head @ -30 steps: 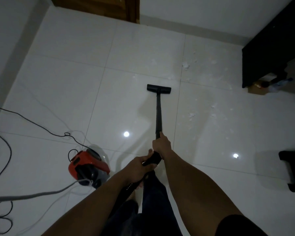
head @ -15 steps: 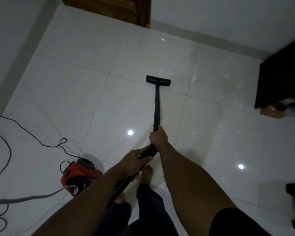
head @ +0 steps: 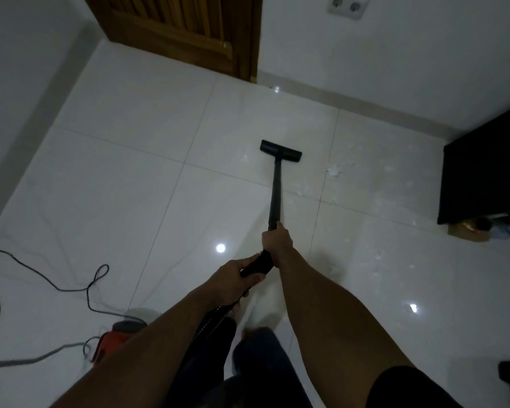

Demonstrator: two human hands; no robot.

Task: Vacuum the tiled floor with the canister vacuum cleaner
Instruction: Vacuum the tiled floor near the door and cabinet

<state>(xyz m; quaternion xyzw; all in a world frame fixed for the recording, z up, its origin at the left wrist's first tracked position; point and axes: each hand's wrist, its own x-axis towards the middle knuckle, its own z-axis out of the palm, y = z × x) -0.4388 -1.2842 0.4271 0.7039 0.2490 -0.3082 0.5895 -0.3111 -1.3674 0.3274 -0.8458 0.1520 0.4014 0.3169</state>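
Since a second ago the floor nozzle (head: 281, 151) has slid forward over the tiled floor (head: 130, 187), toward the far wall. The view has also lifted, so a wooden door (head: 189, 30) and a wall socket (head: 348, 7) now show. The nozzle lies flat on a tile, just past a grout line, with the black wand (head: 275, 195) running straight back from it to the person.

The right hand (head: 277, 240) is wrapped round the wand's near end. Just behind it, the left hand (head: 236, 278) grips the curved handle (head: 258, 265), fingers curled under it. A ribbed hose (head: 209, 322) drops away below the left wrist.

The red canister (head: 115, 340) sits near the floor's near-left edge, mostly hidden behind the left forearm. A black power cord (head: 56, 285) loops over the tiles at the left. White debris (head: 334, 171) is scattered to the right of the wand, between it and a black cabinet (head: 483, 172).
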